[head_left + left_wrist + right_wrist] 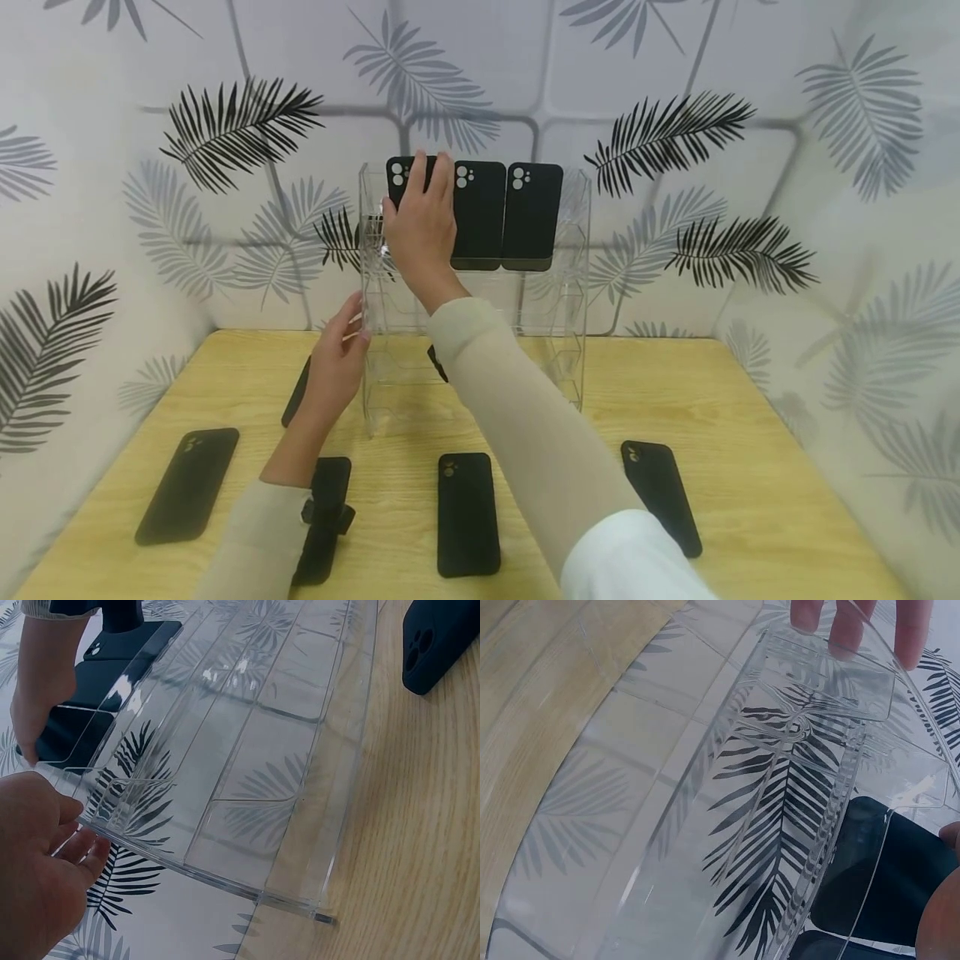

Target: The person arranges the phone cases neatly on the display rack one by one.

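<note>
A clear tiered plastic rack (375,396) stands at the back of the table. Along its top tier, black phone cases lean side by side, with a middle case (480,217) and a right-hand case (533,218). At the left end, my right hand (422,225) holds a third phone case (430,172), fingers over its top and thumb at its left edge; the hand covers most of it. Lower down, my left hand (337,362) grips the rack's left side; the left wrist view shows thumb and fingers on either side of the panel's edge (187,871).
More black cases lie on the wooden table (750,417): one at far left (187,487), one by the left sleeve (324,517), one at front centre (468,517) and one at right (660,497). Another case (296,396) is partly hidden behind the left forearm. A leaf-patterned wall (645,67) rises behind.
</note>
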### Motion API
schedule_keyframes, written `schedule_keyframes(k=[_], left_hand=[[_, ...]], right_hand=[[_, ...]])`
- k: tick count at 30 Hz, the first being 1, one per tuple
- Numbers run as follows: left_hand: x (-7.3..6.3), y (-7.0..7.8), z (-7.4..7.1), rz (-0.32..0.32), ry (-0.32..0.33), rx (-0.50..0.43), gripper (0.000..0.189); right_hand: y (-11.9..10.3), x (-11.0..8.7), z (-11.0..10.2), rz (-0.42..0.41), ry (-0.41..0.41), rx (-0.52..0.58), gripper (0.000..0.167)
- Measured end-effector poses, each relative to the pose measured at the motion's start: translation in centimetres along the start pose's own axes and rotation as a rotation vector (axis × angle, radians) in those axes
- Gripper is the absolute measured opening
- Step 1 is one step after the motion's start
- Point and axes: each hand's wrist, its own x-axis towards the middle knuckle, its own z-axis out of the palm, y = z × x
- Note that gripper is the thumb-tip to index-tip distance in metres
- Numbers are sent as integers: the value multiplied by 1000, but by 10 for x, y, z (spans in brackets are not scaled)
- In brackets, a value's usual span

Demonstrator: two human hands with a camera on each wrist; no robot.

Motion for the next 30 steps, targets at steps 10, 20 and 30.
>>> schedule_keyframes(k=[10,20,30], left_hand=[[0,0,0,1,-2,-9,58],[-3,11,-2,-12,-13,-17,58],[-11,41,-4,-39,-21,-23,55]], right_hand=[[3,1,1,-26,0,-50,79],[5,1,0,-17,27,-212,81],[13,1,-6,-32,33,-229,83]])
